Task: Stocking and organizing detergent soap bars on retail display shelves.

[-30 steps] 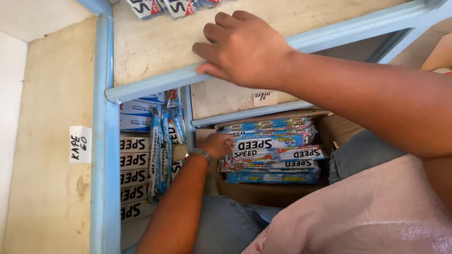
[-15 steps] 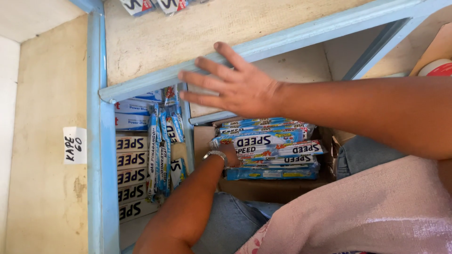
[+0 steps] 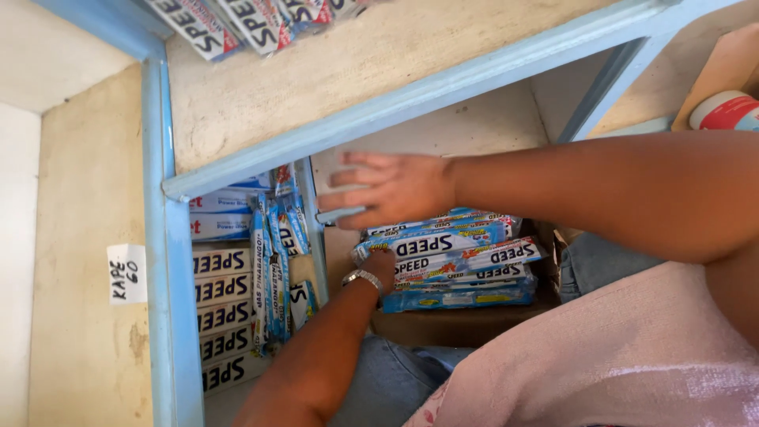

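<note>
A pale blue wooden shelf unit (image 3: 168,261) fills the view, its frame painted light blue and its boards (image 3: 371,71) bare, worn and cream-coloured. On the top board, at its far edge, lie a few flat packets (image 3: 237,22) in white, red and blue wrappers. Under the board's front rail, in the right-hand compartment, a stack of long blue-and-white sachet packs (image 3: 455,261) sits in a brown cardboard box (image 3: 443,326). The right hand (image 3: 391,190) reaches in from the right over the top of that stack, fingers spread and loose, fingertips at the blue upright divider (image 3: 315,229); whether it grips anything cannot be told. The left hand (image 3: 383,267), with a metal wristwatch (image 3: 364,278) on its wrist, comes up from below and rests against the left end of the stack, its fingers hidden behind the packs, so their hold cannot be told. In the left compartment, dark boxes (image 3: 225,316) are piled flat at the near edge with blue-and-white boxes (image 3: 229,213) above them, and blue sachet strips (image 3: 273,261) stand upright just beside the divider. A small white paper label (image 3: 126,273) is stuck to the cream side panel left of the frame. At the far right edge stands a red-and-white container (image 3: 723,111). The person's pink top (image 3: 632,364) and blue jeans (image 3: 395,379) fill the bottom right.
</note>
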